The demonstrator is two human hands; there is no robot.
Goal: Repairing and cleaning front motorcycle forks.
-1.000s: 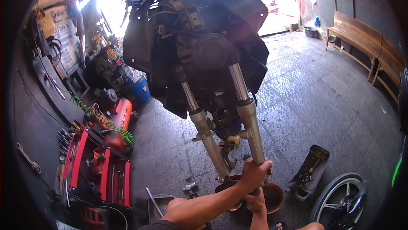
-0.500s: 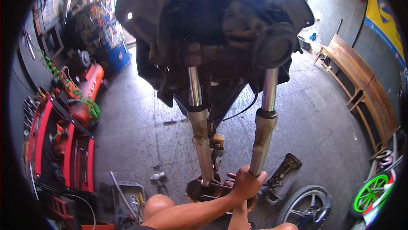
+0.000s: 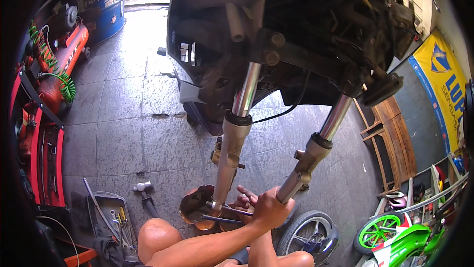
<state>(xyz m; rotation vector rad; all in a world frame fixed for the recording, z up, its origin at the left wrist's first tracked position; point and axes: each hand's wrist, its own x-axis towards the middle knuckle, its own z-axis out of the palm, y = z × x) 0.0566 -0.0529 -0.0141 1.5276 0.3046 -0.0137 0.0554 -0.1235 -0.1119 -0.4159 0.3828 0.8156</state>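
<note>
Above me hangs the front of a dark motorcycle, its two fork legs reaching down with no wheel between them. My left hand is closed around the bottom of the right fork leg, its forearm crossing over my right arm. Behind it, my right hand is partly hidden; its visible fingers are apart, beside a thin metal rod at the foot of the left fork leg. A second, darker rod lies just below; whether my right hand touches either rod is unclear.
On the floor lie a hammer, a grey tool tray, a rounded orange-brown thing and a wheel. A red tool rack and compressor stand left. At right are a wooden bench and a green-wheeled bike.
My view has shifted, and the motorcycle front and fork now appear at a different angle. My left hand keeps its grip on the right fork leg; more of my right hand's fingers show.
</note>
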